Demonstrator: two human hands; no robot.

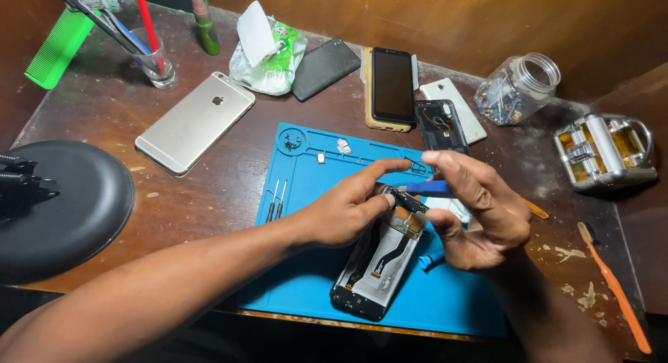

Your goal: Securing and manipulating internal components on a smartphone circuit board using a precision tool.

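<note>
An opened phone [379,265] with its back off lies on a blue work mat [313,279], showing flex cables and a metal frame. My left hand [344,210] rests on the phone's top end, thumb and forefinger pinching a small dark part [406,200] there. My right hand [480,213] hovers just right of it and grips a blue-handled tool [428,187] whose tip points at that part. A second blue tool [431,260] lies on the mat under my right hand.
On the wooden table lie a silver phone [195,123], a black-screened phone in a tan case [392,87], an opened phone back [442,126], a dark cover [325,68], a parts jar [518,89], a glass with tools [153,57], a green comb [59,43], an orange toothbrush [616,293], a metal block [604,151], a black lamp base [66,203], thin picks [276,199].
</note>
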